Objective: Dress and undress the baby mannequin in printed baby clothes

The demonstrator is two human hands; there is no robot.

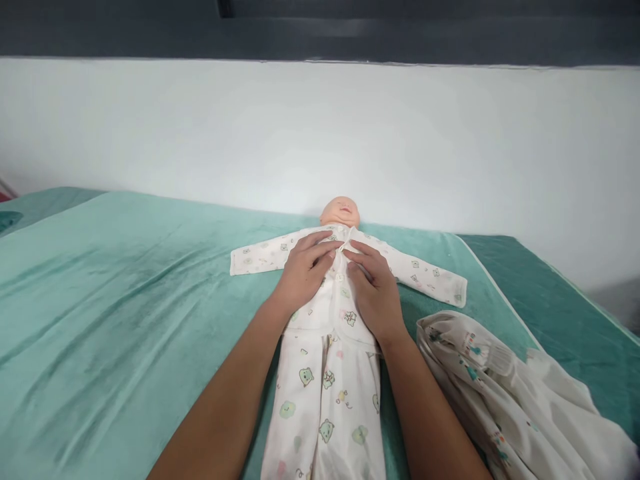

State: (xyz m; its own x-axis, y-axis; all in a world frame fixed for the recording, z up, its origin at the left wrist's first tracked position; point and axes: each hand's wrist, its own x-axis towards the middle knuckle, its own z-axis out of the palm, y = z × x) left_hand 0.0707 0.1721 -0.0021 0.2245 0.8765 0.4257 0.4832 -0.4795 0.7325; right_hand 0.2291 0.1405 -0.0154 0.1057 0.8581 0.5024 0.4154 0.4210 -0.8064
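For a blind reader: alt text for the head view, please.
Left hand and right hand rest on the chest of a baby doll in printed white clothes, on a green blanket. A crumpled cloth lies beside it.

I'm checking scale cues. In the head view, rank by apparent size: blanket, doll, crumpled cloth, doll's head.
1. Blanket.
2. Doll and crumpled cloth look alike; cloth is nearer and cut off, so unranked.
3. Doll's head.
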